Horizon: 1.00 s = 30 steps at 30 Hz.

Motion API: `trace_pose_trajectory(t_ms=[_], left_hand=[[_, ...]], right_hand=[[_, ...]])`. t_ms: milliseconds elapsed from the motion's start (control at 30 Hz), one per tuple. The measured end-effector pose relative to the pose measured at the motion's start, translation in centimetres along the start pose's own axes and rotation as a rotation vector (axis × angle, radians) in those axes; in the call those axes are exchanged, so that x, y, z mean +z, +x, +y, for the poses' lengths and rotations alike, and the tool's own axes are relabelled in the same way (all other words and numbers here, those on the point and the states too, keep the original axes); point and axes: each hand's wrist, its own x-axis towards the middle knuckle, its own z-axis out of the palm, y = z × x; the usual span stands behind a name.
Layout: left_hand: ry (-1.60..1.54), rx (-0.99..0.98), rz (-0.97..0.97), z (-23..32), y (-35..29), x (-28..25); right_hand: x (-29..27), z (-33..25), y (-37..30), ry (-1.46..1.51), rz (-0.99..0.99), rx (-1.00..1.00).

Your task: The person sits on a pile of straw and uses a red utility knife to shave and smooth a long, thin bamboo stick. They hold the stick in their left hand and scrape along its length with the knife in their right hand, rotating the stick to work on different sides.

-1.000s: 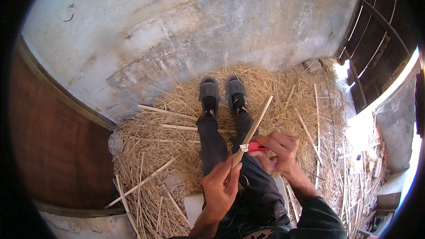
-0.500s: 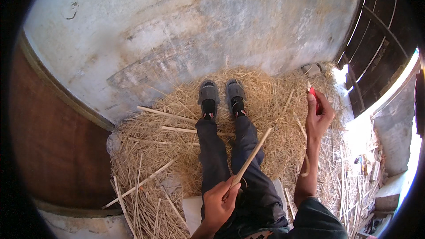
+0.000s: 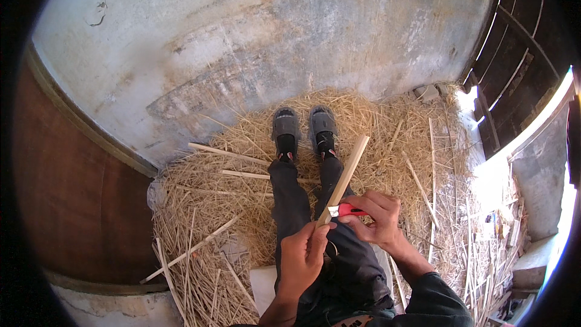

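The person's left hand (image 3: 302, 257) has its grip pinching a wooden stick (image 3: 351, 169) — slanted above the dark trousers (image 3: 292, 197) — while the right hand's (image 3: 376, 217) grip pinches a red knife (image 3: 347, 209), blade against the stick.

"where's the light from?"
"the right: daylight washes out the floor (image 3: 493, 181) below the dark planks (image 3: 511, 54)."
"and the edges?"
"black corners, bent lines; a soft smudge over the pale wall (image 3: 272, 30)."
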Motion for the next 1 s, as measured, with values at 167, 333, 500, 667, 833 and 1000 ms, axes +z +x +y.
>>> trace_pose_trajectory(t_ms=[167,333,500,667,833,1000], left_hand=[[0.161,0.122,0.087,-0.1,0.0,0.6],[0.247,0.194,0.141,0.0,0.2,0.9],[0.244,0.231,0.18,0.3,0.5,1.3],[0.257,0.243,0.188,-0.1,0.4,1.4],[0.231,0.218,0.152,-0.3,0.0,1.4],[0.239,0.147,0.095,-0.2,-0.8,0.9]], right_hand=[[-0.1,-0.3,0.3,-0.047,-0.013,-0.013],[-0.4,-0.5,0.7,-0.048,-0.002,-0.017],[-0.3,-0.6,0.8,-0.042,0.002,-0.011],[-0.4,-0.8,1.0,-0.071,0.002,-0.019],[-0.4,-0.6,0.8,-0.092,0.036,-0.04],[-1.0,0.0,1.3,-0.141,0.08,-0.063]])
